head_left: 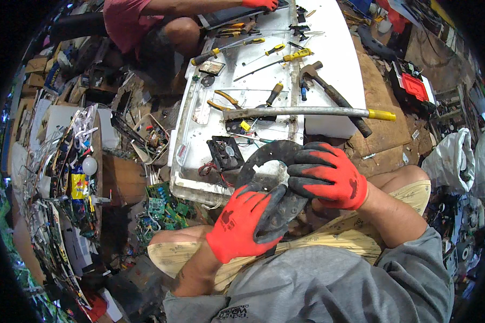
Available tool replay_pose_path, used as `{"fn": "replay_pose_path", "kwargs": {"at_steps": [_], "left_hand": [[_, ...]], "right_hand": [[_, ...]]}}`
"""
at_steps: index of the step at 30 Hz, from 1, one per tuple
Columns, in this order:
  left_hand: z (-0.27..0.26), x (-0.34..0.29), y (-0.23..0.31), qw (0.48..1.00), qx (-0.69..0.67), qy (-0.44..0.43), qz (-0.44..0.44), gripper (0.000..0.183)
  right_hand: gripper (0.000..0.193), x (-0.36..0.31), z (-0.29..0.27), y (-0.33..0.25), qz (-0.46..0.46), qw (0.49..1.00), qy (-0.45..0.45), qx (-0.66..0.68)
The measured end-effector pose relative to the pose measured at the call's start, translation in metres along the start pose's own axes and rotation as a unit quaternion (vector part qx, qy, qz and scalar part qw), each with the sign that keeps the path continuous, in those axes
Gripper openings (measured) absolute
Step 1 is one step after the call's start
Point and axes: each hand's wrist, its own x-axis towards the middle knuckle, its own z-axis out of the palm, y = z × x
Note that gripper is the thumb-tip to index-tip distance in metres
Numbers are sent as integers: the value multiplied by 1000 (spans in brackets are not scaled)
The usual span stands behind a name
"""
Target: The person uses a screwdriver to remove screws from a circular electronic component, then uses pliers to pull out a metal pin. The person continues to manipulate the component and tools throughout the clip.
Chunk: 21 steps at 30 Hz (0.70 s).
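Note:
A dark, flat ring-shaped part (269,154) with a worn, dirty surface is held above my lap, at the near edge of the white panel. My left hand (246,219), in a red glove with dark fingertips, grips its lower left side. My right hand (328,175), gloved alike, curls its fingers over the right side. The fingers of both hands partly hide the ring. Just beyond it lies a small black fan unit (224,153) with red wires. A long metal pry bar (307,111) with a yellow end rests across the panel.
The white panel (180,175) bears a hammer (334,92), pliers (224,100) and several yellow-handled screwdrivers (293,56). Across it sits another person (129,24) with a red-gloved hand on a flat dark device. Green circuit boards (161,207), scrap heaps and a white sack (451,161) surround me.

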Motion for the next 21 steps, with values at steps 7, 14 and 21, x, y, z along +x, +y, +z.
{"fn": "replay_pose_path", "kwargs": {"at_steps": [7,14,21], "left_hand": [[3,-6,-2,989,141,52,-8,60],[9,-6,-8,964,247,86,-41,51],[35,-3,-8,957,280,52,-57,54]], "right_hand": [[49,17,6,-8,313,895,128,291],[56,10,18,-15,412,627,33,660],[58,-3,40,-20,440,658,49,610]]}}
